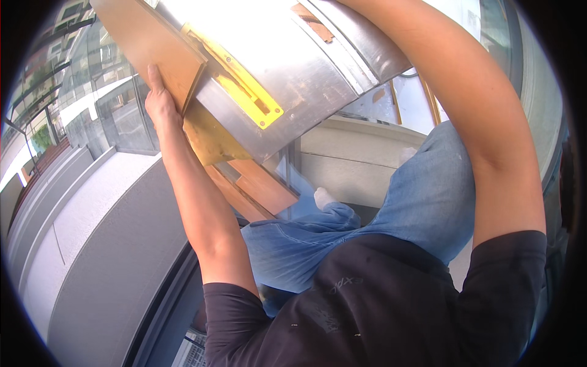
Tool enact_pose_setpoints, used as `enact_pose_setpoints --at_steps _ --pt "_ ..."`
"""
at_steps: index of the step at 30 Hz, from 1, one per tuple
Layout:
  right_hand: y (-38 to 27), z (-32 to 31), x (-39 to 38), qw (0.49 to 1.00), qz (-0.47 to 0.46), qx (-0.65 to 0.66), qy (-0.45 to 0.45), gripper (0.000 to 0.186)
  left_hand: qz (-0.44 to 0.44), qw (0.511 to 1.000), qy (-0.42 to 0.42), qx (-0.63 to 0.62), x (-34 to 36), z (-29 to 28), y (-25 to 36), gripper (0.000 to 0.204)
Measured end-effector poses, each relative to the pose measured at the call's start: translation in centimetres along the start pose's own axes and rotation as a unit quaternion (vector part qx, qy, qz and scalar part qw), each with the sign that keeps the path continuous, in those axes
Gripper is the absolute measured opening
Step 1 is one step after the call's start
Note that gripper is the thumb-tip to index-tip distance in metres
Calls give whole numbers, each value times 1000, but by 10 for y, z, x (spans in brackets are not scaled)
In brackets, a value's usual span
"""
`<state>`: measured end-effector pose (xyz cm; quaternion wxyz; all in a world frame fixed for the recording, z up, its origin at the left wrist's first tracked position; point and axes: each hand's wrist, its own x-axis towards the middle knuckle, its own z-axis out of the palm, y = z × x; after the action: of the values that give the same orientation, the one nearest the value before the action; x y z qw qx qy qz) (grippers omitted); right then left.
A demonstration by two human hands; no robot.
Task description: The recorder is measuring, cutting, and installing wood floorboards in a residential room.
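Note:
My left hand [162, 105] grips the near end of a flat, orange-brown wooden plank [156, 46], one finger lying along its face. That plank slants up out of the top of the view, beside a shiny metal saw table [293, 98]. A yellow slotted insert plate [235, 79] with screws is set into the metal top, right of the plank. My right arm [483, 92] reaches over the table's right side and leaves the picture at the top, so the hand is out of sight. Glare washes out the table's far part.
Below the table's left edge are a yellowish panel [214, 137] and more wooden boards [263, 186]. A grooved rail [342, 52] runs along the table's right side, near a brown scrap [313, 23]. A grey ledge [116, 244] and glass panes [122, 101] stand to the left.

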<state>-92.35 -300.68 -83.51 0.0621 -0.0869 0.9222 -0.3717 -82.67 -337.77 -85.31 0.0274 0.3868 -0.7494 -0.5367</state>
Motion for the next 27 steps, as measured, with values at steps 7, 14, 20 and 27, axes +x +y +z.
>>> enact_pose_setpoints --at_steps 7,14,20,27 --pt "29 26 25 991 -92 -98 10 49 10 1000 -8 -1 -3 6 -3 83" --pt "16 22 15 999 -12 29 29 48 6 1000 -4 11 -14 1 -1 84" --pt "21 13 14 999 -32 16 13 53 14 1000 -3 18 -14 5 -2 86" --pt "17 21 19 999 3 47 2 55 23 999 8 42 -12 -5 -3 89"
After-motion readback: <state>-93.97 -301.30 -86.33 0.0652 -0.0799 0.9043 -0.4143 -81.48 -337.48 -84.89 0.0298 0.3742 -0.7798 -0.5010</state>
